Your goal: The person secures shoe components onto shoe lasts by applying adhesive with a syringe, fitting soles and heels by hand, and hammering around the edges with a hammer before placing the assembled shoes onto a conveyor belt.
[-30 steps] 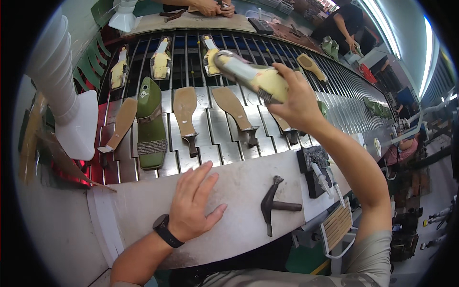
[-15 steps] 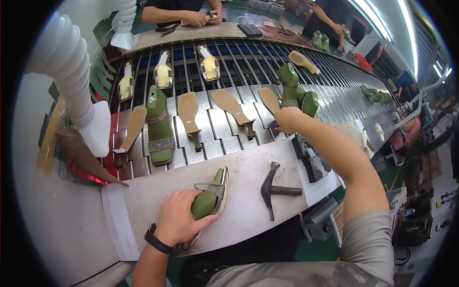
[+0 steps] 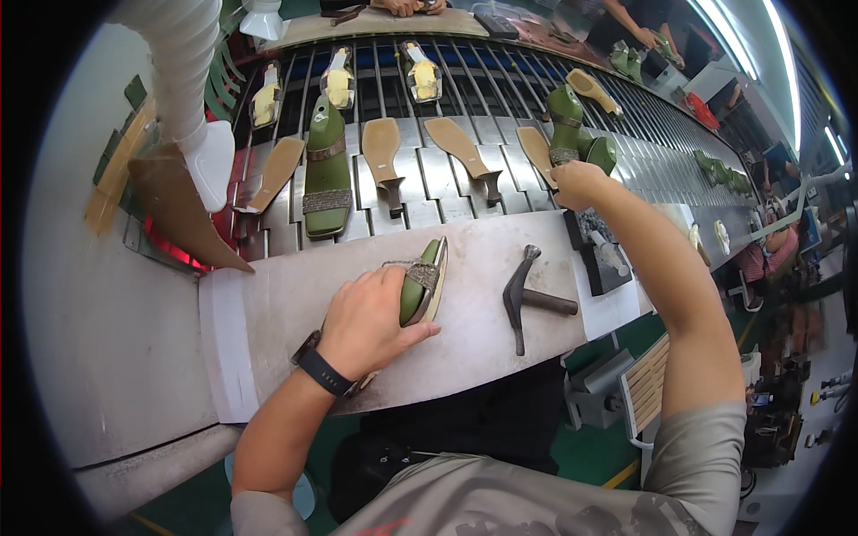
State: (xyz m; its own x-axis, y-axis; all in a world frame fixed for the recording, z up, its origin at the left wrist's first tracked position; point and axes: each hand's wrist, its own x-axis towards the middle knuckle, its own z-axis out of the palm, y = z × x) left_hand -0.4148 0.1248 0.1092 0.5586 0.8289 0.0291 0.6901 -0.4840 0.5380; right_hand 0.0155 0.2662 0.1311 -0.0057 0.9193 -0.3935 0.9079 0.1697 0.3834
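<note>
On the bench, my left hand (image 3: 366, 322) is wrapped around a sandal (image 3: 427, 284) fitted on a green shoe last. Its grey woven strap and pale sole edge show; the heel end is partly hidden under my hand. Reaching out to the conveyor, my right hand (image 3: 583, 185) is closed around the lower end of a green shoe last (image 3: 565, 121) with woven straps. That end is hidden by the hand. Another green last (image 3: 597, 152) lies just right of it, and a tan heeled sole (image 3: 536, 154) just left. A hammer (image 3: 527, 299) lies between my arms.
Metal conveyor slats (image 3: 429, 192) carry several tan soles, a strapped green last (image 3: 327, 179) and clear-wrapped pieces (image 3: 338, 80). A white duct nozzle (image 3: 210, 165) hangs at left. A black block (image 3: 599, 255) sits at the bench's right. Across the conveyor, another person's hands (image 3: 407, 7) are at work.
The view has tilted, so the bench and conveyor sit higher in the picture. My left hand still holds the sandal, and my right hand stays at the same green last.
</note>
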